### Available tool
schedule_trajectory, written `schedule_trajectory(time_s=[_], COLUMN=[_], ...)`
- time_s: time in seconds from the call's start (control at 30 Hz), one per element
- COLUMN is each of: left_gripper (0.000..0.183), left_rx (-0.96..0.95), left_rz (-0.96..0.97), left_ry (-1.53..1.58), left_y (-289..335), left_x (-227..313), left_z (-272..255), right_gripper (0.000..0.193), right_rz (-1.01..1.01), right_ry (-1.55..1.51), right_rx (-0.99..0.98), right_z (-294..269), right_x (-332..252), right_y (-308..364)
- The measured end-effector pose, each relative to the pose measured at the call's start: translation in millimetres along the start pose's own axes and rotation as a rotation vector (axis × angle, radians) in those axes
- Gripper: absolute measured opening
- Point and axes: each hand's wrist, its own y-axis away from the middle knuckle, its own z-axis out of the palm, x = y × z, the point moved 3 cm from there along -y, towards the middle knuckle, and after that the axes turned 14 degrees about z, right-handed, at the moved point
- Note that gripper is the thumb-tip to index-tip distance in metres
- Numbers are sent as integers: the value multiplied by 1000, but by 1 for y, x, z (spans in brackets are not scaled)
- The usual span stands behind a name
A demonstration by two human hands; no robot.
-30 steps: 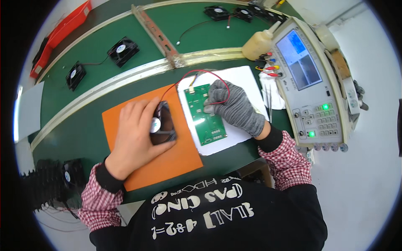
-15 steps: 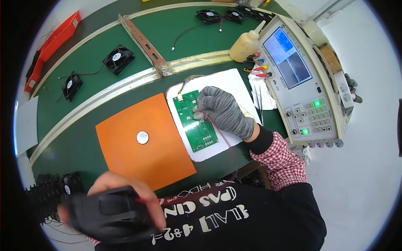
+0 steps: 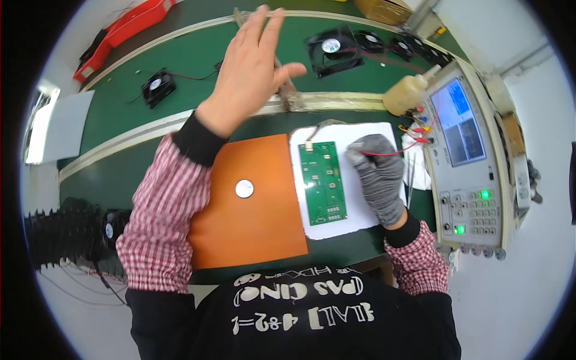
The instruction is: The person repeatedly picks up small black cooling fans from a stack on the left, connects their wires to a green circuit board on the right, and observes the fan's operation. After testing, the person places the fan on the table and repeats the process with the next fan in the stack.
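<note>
My left hand (image 3: 247, 75), bare and open with fingers stretched out, is raised over the far part of the bench. Nothing is in it. Just right of it a large black cooling fan (image 3: 334, 53) with a pale round label sits on the green mat. My right hand (image 3: 380, 177), in a grey knit glove, has its fingers closed on a thin red wire (image 3: 389, 154). The wire passes over the back of the glove toward the tester. Left of the glove, apart from it, a green circuit board (image 3: 320, 195) lies on a white pad (image 3: 357, 225).
An orange sheet (image 3: 252, 228) carries a round silver disc (image 3: 244, 188). A tester with a screen (image 3: 459, 123), a squeeze bottle (image 3: 403, 95) and tweezers (image 3: 410, 180) are at right. More fans (image 3: 158, 88) lie around; a red bin (image 3: 129, 33) is far left.
My left hand has gone from the lower left to the far bench and let go of the black fan. My right hand has moved off the circuit board, rightward, keeping the wire. The view has shifted.
</note>
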Motion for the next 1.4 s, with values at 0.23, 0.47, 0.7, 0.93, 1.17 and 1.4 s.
schedule_trajectory(time_s=[0.23, 0.47, 0.7, 0.93, 1.17, 1.4], left_gripper=[68, 38, 46, 35, 47, 45], left_rx=[-546, -515, -614, -468, -681, -406], left_rz=[-291, 665, 28, 581, 41, 183], left_ry=[95, 934, -114, 962, 141, 194], left_y=[48, 34, 67, 62, 72, 87], left_x=[-47, 126, 36, 135, 40, 60], left_z=[35, -92, -121, -123, -138, -111], right_gripper=[43, 67, 32, 65, 17, 12], right_rz=[-193, -507, -384, -500, -446, 206], right_ry=[154, 333, 543, 136, 773, 125], right_rx=[31, -264, -131, -493, -229, -285], right_z=[-9, 16, -8, 43, -20, 1], right_x=[-5, -37, -19, -69, -35, -3], right_y=[1, 12, 0, 18, 0, -4])
